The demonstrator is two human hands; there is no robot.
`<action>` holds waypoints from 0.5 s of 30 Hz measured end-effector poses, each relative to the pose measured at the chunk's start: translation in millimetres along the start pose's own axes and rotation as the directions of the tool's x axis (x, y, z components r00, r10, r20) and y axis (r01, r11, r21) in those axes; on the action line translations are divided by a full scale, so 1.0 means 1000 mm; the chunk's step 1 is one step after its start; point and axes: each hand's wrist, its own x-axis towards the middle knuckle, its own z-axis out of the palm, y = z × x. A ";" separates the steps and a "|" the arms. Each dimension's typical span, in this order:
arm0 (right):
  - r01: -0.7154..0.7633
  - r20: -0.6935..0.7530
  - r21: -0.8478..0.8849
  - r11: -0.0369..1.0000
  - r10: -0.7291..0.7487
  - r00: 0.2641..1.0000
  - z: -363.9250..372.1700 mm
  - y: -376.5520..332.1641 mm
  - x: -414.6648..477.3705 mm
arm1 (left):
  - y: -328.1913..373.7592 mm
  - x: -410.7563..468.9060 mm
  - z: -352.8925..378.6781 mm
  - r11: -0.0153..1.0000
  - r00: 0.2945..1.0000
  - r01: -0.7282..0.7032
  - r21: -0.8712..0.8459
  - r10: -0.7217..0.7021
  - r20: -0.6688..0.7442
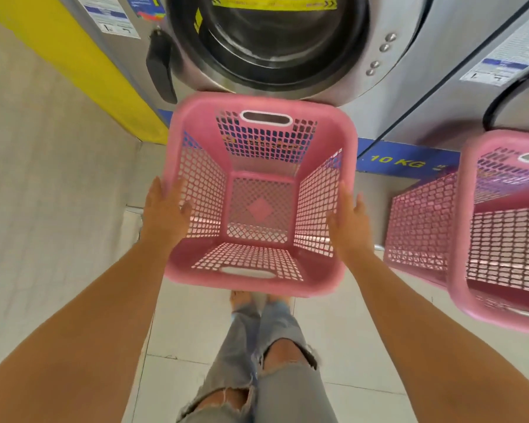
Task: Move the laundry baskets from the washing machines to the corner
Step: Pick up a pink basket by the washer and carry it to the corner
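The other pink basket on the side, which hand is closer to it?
Right. The right hand is on the middle basket's right side, next to the second pink basket; the left hand is on its far side.

second pink basket (pixel 501 239) cut off at right edge, washing machine (pixel 287 41) top cropped, label text unreadable

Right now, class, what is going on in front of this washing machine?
A person stands facing a front-loading washing machine with both hands at an empty pink laundry basket. The left hand and right hand press flat against its opposite sides, fingers spread rather than curled in a grip. A second pink basket sits to the right, before the neighbouring machine. No corner shows in this view, so neither basket has been moved there.
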 end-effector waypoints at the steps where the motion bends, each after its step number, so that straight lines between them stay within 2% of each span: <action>1: 0.007 -0.015 0.016 1.000 -0.007 1.000 0.003 0.002 0.005 | -0.004 0.009 0.004 1.000 1.000 -0.013 -0.004 0.013 0.004; 7: 0.102 -0.123 0.081 0.992 -0.091 0.988 0.027 0.017 0.027 | -0.022 0.051 0.019 0.995 0.999 -0.050 -0.091 0.050 -0.002; 11: 0.113 -0.221 0.081 0.990 -0.093 0.971 0.034 0.017 0.028 | -0.025 0.059 0.023 0.988 0.983 -0.153 -0.012 0.151 -0.107; 15: 0.118 -0.229 0.042 0.992 -0.106 0.968 0.033 0.017 0.026 | -0.026 0.057 0.026 0.983 0.968 -0.184 -0.001 0.181 -0.174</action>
